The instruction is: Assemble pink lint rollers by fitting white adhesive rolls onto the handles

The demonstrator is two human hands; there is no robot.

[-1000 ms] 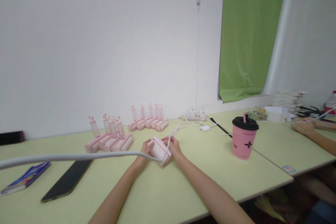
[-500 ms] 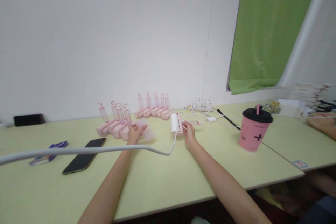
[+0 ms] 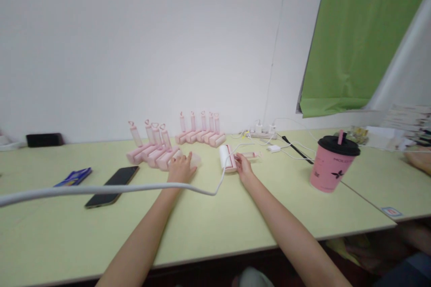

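My left hand (image 3: 182,168) lies low, palm down with fingers spread, at the right end of the front row of pink blocks (image 3: 155,154). A translucent pinkish piece (image 3: 195,160) shows beside its fingers. My right hand (image 3: 243,163) grips the right side of a white and pink roller-like item (image 3: 226,158). Pink tubes with loop tops stand upright on the front blocks and on the back row of blocks (image 3: 200,136). Another pink tube (image 3: 252,155) lies flat just past my right hand.
A black phone (image 3: 117,179) and a blue packet (image 3: 74,177) are at the left. A pink cup (image 3: 333,161) stands at the right, near cables and a power strip (image 3: 264,135). A white cable crosses the view. Another person's hand (image 3: 419,159) is at the far right.
My left hand has moved slightly right and flattened, its fingers no longer pinching the translucent piece. My right hand stays at the white and pink item. The view has shifted a little.
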